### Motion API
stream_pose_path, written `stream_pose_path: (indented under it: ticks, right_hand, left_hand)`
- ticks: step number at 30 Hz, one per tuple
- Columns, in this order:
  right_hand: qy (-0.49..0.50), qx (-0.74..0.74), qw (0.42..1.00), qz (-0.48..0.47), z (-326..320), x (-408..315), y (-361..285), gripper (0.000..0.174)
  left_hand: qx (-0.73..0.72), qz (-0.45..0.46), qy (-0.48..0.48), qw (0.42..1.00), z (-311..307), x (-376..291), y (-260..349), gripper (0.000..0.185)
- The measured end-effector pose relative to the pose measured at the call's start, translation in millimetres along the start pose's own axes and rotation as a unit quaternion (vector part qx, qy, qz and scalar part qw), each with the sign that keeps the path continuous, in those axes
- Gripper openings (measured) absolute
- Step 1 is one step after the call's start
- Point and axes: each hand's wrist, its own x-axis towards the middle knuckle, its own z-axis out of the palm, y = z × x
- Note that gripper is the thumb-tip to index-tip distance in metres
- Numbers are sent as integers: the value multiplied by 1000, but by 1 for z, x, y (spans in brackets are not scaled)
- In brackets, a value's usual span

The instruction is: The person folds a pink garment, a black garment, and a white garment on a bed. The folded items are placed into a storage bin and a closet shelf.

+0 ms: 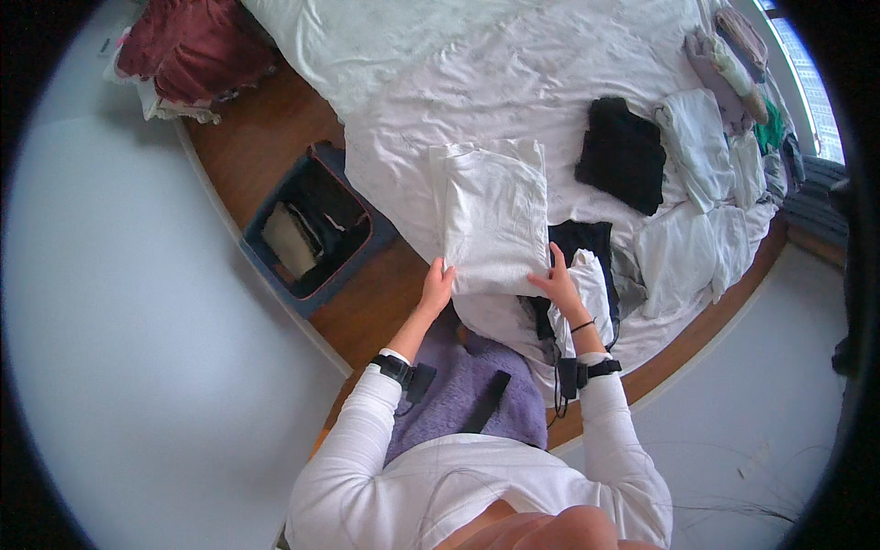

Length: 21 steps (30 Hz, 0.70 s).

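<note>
A folded white garment [496,216] lies on the bed in front of me, its layers stacked roughly square. My left hand [437,287] grips its near left corner, thumb on top. At the near right corner, my right hand [558,278] holds the edge with thumb and fingers. Beneath and beside my right hand are a black garment [592,237] and a crumpled white garment [597,285]. Further right on the bed rests a folded black garment [622,155].
An open blue fabric storage box [316,227] with folded clothes stands on the wooden floor at left. White and grey clothes [694,254] are spread along the bed's right side, near rolled garments [722,75]. Dark red ruffled fabric [199,51] is at upper left.
</note>
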Motion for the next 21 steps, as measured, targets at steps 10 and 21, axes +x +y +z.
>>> stream_pose_path:
  ticks: [10,21]
  right_hand:
    - [-5,146,988,44,-3,-57,-29,86]
    - [-34,253,961,104,-37,17,-86,94]
  left_hand:
    - [95,-28,-23,995,-29,-44,56,47]
    - [340,333,-66,877,-51,-2,100,36]
